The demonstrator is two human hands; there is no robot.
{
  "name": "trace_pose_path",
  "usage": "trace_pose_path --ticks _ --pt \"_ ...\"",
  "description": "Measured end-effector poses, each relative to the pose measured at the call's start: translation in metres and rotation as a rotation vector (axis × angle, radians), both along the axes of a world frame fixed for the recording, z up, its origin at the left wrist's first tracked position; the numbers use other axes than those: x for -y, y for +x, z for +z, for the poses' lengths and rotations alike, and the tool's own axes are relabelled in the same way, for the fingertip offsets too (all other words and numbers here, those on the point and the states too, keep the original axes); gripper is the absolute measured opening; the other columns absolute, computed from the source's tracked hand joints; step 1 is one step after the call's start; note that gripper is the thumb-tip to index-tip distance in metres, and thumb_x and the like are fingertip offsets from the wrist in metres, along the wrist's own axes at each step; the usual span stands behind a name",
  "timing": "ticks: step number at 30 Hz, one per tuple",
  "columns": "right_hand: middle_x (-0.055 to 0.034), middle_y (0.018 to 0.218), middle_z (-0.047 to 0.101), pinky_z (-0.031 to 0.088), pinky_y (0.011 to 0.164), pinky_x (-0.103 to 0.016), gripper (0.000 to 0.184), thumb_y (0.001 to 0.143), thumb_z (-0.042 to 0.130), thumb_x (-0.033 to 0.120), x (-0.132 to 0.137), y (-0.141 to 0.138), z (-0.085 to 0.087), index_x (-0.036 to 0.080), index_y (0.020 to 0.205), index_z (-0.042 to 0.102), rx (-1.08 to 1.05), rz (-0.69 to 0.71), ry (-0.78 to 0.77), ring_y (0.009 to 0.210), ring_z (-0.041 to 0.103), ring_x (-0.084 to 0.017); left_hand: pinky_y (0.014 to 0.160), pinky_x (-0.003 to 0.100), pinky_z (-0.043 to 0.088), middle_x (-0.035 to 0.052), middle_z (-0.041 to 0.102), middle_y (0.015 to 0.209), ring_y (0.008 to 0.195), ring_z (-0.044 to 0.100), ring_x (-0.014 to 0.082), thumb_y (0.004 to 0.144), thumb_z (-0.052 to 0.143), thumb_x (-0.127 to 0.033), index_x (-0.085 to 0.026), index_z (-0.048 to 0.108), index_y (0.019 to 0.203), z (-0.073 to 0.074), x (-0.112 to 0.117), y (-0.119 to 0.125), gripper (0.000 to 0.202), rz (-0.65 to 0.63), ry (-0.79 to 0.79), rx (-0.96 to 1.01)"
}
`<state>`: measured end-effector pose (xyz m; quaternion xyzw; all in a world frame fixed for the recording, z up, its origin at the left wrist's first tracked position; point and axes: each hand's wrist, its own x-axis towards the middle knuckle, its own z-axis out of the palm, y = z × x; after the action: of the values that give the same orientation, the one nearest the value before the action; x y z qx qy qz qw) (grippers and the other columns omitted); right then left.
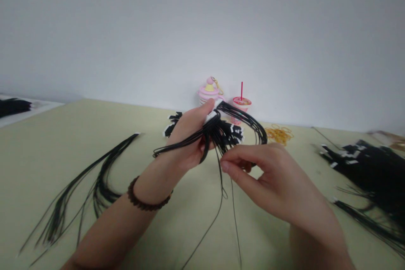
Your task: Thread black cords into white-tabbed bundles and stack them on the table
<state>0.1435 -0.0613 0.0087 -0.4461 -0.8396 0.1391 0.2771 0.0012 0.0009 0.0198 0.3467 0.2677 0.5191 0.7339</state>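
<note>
My left hand point(191, 135) is closed around a bundle of thin black cables point(215, 130) with white connectors point(211, 116) at its upper end. Part of the bundle curves to the right in a loop, and another part hangs over my left wrist. Below it, my right hand point(262, 173) pinches some of the cable strands between thumb and forefinger. Two loose strands trail down toward the front of the table. Behind my hands lies a heap of black pieces with white ends point(234, 133), partly hidden.
On the table point(152, 228), another black cable bundle point(107, 177) lies at left. A large black cable pile point(373, 168) is at right. Yellow rubber bands point(280, 135), a pink cupcake-shaped trinket point(208, 93) and a small cup with a red straw point(242, 102) stand near the wall.
</note>
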Motion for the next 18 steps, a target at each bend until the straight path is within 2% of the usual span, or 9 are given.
trace_pose_path --ticks 5,7,10,13,18 --pt "0.0025 0.055 0.054 0.029 0.050 -0.025 0.024 0.083 0.048 0.022 0.000 0.010 -0.002 0.018 0.061 0.056 0.330 -0.031 -0.102 0.049 0.043 -0.009 0.042 0.013 0.048 -0.0011 0.059 0.050 0.039 0.056 0.0059 0.092 0.039 -0.022 -0.011 0.058 0.069 0.006 0.000 -0.002 0.032 0.074 -0.019 -0.008" --pt "0.0000 0.058 0.055 0.030 0.052 -0.025 0.024 0.083 0.049 0.025 0.000 0.013 -0.004 0.017 0.060 0.054 0.412 -0.055 -0.112 0.052 0.047 -0.011 0.039 0.012 0.045 -0.0021 0.056 0.047 0.036 0.053 0.0051 0.092 0.040 -0.023 -0.012 0.057 0.067 0.009 0.001 -0.003 0.032 0.113 -0.010 -0.023" --pt "-0.0027 0.069 0.061 0.035 0.058 -0.027 0.018 0.083 0.051 0.031 -0.001 0.014 -0.008 0.018 0.074 0.058 0.405 -0.074 -0.090 0.064 0.056 -0.015 0.033 0.011 0.040 -0.0034 0.051 0.043 0.032 0.048 0.0046 0.092 0.039 -0.025 -0.014 0.054 0.063 0.012 0.001 -0.006 0.035 0.126 0.009 -0.038" --pt "-0.0019 0.077 0.062 0.038 0.064 -0.028 0.015 0.085 0.052 0.034 0.000 0.008 -0.011 0.021 0.088 0.058 0.374 0.025 -0.081 0.072 0.058 -0.016 0.032 0.012 0.037 -0.0038 0.048 0.041 0.030 0.046 0.0044 0.092 0.038 -0.027 -0.014 0.052 0.060 0.012 0.001 -0.007 0.038 0.118 0.019 -0.037" --pt "-0.0013 0.081 0.060 0.039 0.065 -0.027 0.018 0.092 0.040 0.031 0.003 -0.003 -0.010 0.020 0.093 0.055 0.254 0.102 -0.113 0.076 0.057 -0.015 0.033 0.011 0.038 -0.0032 0.051 0.043 0.031 0.044 0.0035 0.091 0.041 -0.028 -0.013 0.054 0.062 0.010 0.001 -0.005 0.036 0.121 0.000 -0.073"
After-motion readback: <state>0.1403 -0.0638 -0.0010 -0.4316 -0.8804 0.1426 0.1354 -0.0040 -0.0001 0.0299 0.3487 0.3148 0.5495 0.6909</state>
